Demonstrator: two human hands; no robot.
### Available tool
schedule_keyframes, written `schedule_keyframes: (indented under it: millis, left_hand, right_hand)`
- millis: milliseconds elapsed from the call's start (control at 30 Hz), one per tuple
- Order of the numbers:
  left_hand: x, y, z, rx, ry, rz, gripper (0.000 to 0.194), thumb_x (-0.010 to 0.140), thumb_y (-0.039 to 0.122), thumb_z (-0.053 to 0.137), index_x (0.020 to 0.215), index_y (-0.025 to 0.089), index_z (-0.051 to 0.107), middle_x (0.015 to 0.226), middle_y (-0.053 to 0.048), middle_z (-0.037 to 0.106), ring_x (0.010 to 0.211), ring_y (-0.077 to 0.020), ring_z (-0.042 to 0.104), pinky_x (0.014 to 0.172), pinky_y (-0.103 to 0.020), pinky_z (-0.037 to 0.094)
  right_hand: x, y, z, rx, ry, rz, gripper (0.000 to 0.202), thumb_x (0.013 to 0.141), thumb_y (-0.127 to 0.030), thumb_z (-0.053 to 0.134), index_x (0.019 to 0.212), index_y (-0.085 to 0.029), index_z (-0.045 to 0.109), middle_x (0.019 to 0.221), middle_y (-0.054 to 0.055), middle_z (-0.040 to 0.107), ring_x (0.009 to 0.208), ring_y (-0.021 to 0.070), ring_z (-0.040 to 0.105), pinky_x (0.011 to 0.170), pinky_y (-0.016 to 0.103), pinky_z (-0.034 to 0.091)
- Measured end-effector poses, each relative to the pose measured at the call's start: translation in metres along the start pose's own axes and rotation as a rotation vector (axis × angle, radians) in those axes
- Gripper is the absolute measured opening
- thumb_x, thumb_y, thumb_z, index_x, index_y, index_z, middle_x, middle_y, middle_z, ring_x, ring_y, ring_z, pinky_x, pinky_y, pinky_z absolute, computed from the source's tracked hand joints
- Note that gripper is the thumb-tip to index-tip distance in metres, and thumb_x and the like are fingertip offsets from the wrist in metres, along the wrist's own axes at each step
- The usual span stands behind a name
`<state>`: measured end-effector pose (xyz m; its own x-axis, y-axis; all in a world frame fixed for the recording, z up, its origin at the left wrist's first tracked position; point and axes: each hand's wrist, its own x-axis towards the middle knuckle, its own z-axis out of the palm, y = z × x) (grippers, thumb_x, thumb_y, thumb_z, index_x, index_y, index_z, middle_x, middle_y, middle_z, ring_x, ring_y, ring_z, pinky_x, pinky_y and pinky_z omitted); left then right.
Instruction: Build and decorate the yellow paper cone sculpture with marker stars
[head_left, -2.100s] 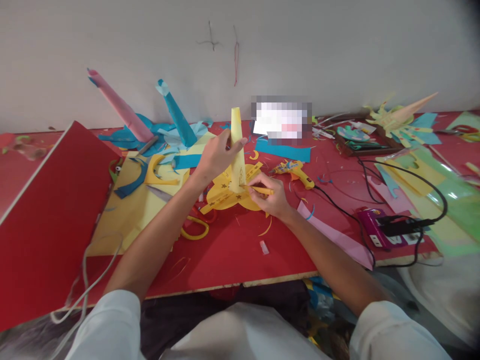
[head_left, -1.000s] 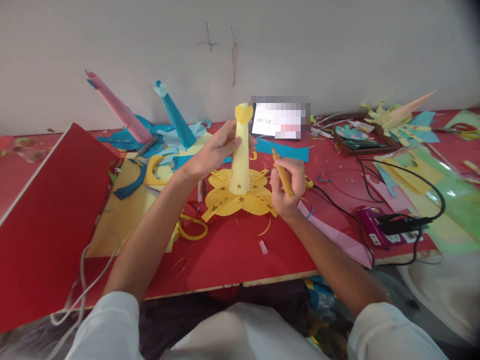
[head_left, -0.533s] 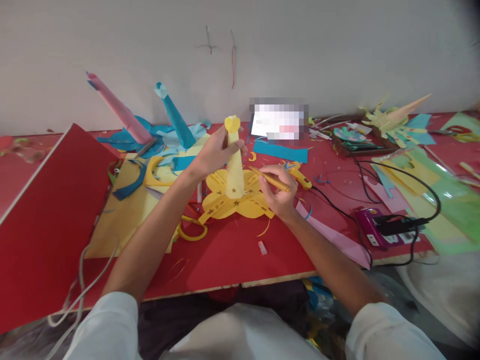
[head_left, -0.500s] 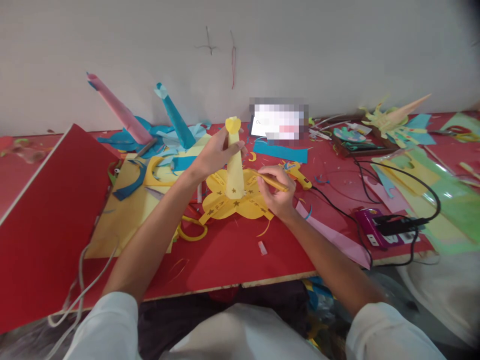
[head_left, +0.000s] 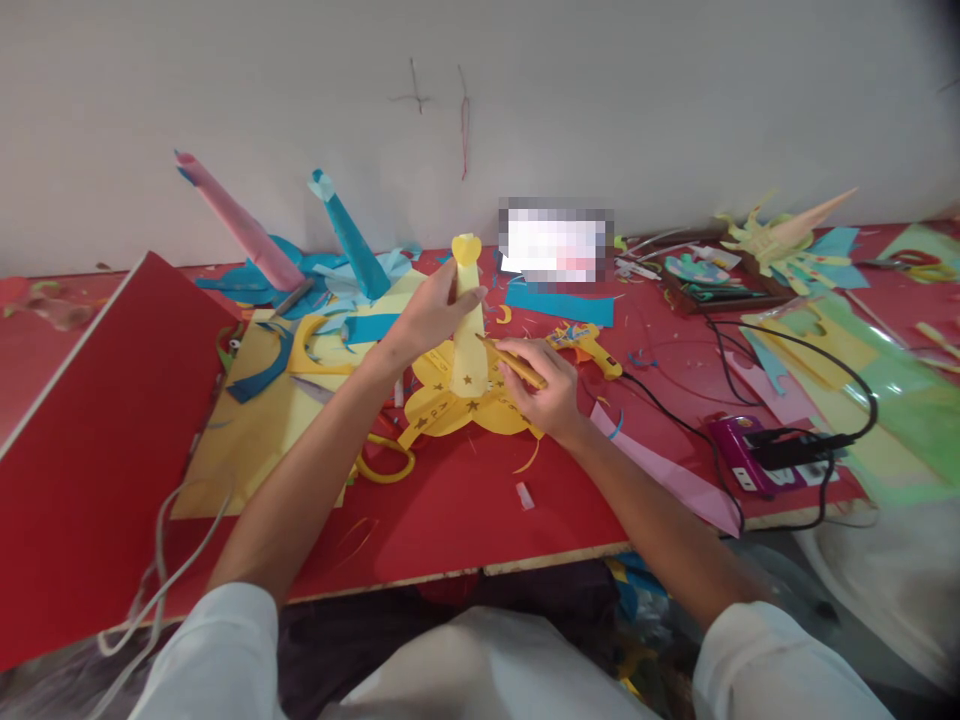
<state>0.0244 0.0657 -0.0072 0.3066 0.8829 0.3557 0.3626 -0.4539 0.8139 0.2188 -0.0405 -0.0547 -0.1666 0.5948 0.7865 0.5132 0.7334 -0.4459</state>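
Take the pale yellow paper cone (head_left: pixel 469 350) as the centre of the dial. Just above 3 o'clock, toward the wall, sits a dark tray (head_left: pixel 739 303); it holds a blue-green flat piece (head_left: pixel 694 267), a white item (head_left: pixel 721 257) and some dark slim articles too small to tell. Farther out at 3 o'clock lies a glossy green-tinted plastic (head_left: pixel 911 400) with yellow paper (head_left: pixel 814 340) beside or under it; whether it is a sleeve holding sheets, I cannot tell.

The cone stands upright on the red table (head_left: pixel 450 520), narrowing upward to a rounded, heart-like yellow piece (head_left: pixel 466 249) at its top. A brownish star marks its foot. Around that foot spreads a deeper yellow scalloped base (head_left: pixel 501 420), bearing more stars and lettering too small to read.

The left hand (head_left: pixel 433 315) grips the cone's upper part from 10 o'clock, thumb across the front. The right hand (head_left: pixel 551 388), at 4 o'clock, pinches a gold-coloured pen (head_left: pixel 523 367), its tip at the cone's right side; whether it touches is unclear. A yellow glue gun (head_left: pixel 592 350) lies at 3 o'clock, just beyond that hand, and yellow-handled scissors (head_left: pixel 387 480) at 7. A blue cone (head_left: pixel 352 240) and a pink cone (head_left: pixel 244 225) lean at 10.
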Motion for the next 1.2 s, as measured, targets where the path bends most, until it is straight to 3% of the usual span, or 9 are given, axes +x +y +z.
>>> schedule_keyframes:
  millis: [200, 400, 567, 767, 933, 1200]
  left_hand:
    - [-0.0006, 0.0025, 0.0008, 0.012, 0.000, -0.012, 0.028, 0.090, 0.037, 0.072, 0.085, 0.022, 0.050, 0.070, 0.002, 0.044, 0.065, -0.0140, 0.046, 0.064, -0.033, 0.039]
    - [-0.0008, 0.0022, 0.0012, 0.008, -0.013, -0.020, 0.023, 0.091, 0.035, 0.070, 0.088, 0.022, 0.052, 0.072, 0.001, 0.046, 0.066, -0.0148, 0.048, 0.066, -0.035, 0.043]
    - [-0.0005, -0.0023, 0.0016, -0.011, 0.004, 0.016, 0.025, 0.091, 0.040, 0.071, 0.090, 0.023, 0.053, 0.071, 0.000, 0.046, 0.072, -0.0176, 0.052, 0.068, -0.035, 0.044]
    - [-0.0001, -0.0011, 0.0015, 0.035, 0.026, 0.027, 0.027, 0.090, 0.039, 0.072, 0.085, 0.022, 0.052, 0.070, 0.001, 0.045, 0.067, -0.0147, 0.047, 0.065, -0.035, 0.044]
    - [-0.0006, -0.0006, 0.0012, 0.055, 0.028, 0.022, 0.028, 0.090, 0.041, 0.072, 0.084, 0.022, 0.051, 0.069, 0.001, 0.045, 0.065, -0.0142, 0.046, 0.064, -0.035, 0.043]
    - [-0.0019, 0.0000, 0.0016, -0.071, -0.023, 0.017, 0.026, 0.091, 0.042, 0.069, 0.095, 0.024, 0.051, 0.070, 0.000, 0.048, 0.076, -0.0203, 0.056, 0.068, -0.037, 0.047]
  right_hand:
    - [-0.0009, 0.0012, 0.0007, 0.009, 0.004, -0.043, 0.031, 0.096, -0.017, 0.061, 0.127, -0.025, 0.065, 0.113, 0.009, 0.077, 0.101, 0.0216, 0.074, 0.090, 0.038, 0.062]
    - [-0.0007, 0.0008, 0.0010, -0.024, -0.005, -0.024, 0.032, 0.097, -0.017, 0.059, 0.127, -0.026, 0.065, 0.116, 0.008, 0.077, 0.104, 0.0219, 0.075, 0.092, 0.038, 0.062]
    - [-0.0002, 0.0003, 0.0002, -0.013, -0.048, -0.015, 0.027, 0.097, -0.020, 0.058, 0.122, -0.026, 0.066, 0.108, 0.007, 0.077, 0.095, 0.0207, 0.075, 0.086, 0.037, 0.063]
    - [-0.0028, 0.0025, 0.0015, -0.036, 0.031, 0.031, 0.027, 0.096, -0.021, 0.057, 0.122, -0.027, 0.065, 0.108, 0.007, 0.077, 0.097, 0.0221, 0.074, 0.088, 0.040, 0.062]
    - [-0.0031, 0.0005, 0.0020, -0.031, 0.015, -0.008, 0.027, 0.095, -0.018, 0.058, 0.120, -0.026, 0.065, 0.107, 0.007, 0.077, 0.095, 0.0214, 0.073, 0.085, 0.038, 0.062]
    - [-0.0019, 0.0001, 0.0001, -0.032, -0.004, 0.013, 0.024, 0.095, -0.021, 0.058, 0.117, -0.025, 0.066, 0.103, 0.007, 0.077, 0.090, 0.0209, 0.073, 0.082, 0.037, 0.062]
